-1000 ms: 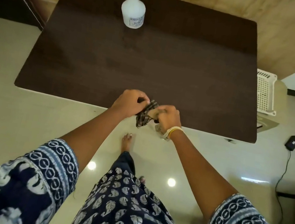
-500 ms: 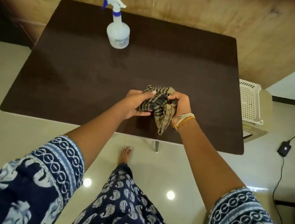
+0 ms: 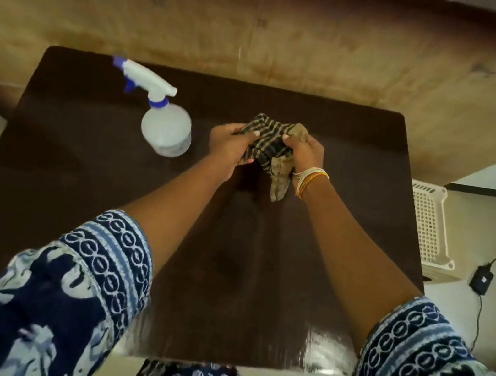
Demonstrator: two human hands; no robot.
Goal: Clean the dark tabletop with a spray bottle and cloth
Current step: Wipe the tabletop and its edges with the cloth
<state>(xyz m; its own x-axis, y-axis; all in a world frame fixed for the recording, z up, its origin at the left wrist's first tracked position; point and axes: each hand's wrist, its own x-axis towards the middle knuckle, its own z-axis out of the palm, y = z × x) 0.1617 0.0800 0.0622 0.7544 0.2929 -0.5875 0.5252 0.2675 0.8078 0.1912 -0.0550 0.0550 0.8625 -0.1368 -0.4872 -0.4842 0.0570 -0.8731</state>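
Both hands raised over the far half of the dark tabletop (image 3: 74,190), bunching a checked cloth (image 3: 269,145) between them. Left hand (image 3: 230,148) gripping the cloth's left side, thumb on top and fingers curled beneath. Right hand (image 3: 306,156) clenched round the right side, thread and orange bangles (image 3: 309,180) at the wrist. Cloth brown and beige with dark stripes, crumpled — one loose corner hanging down below the right hand toward the table surface; whether that corner touches the wood, impossible to tell.

Spray bottle (image 3: 165,132) standing upright on the tabletop to the left of the hands, near the far left corner, just beside the left hand but apart from it. Translucent white body, white trigger head (image 3: 148,80) with a blue nozzle tip, blue trigger and blue collar, nozzle pointing left. A pale label patch low on the bottle's right side — any writing there too blurred to read. No other legible lettering anywhere.

Bright glare on the near right edge of the tabletop. Dark blue sleeves (image 3: 103,265) with white ring patterns on both forearms. Wood-grain wall panel (image 3: 299,38) behind the table. White perforated plastic basket (image 3: 429,223) just off the table's right side, and a black adapter (image 3: 481,282) with its cable on the pale floor beyond it.
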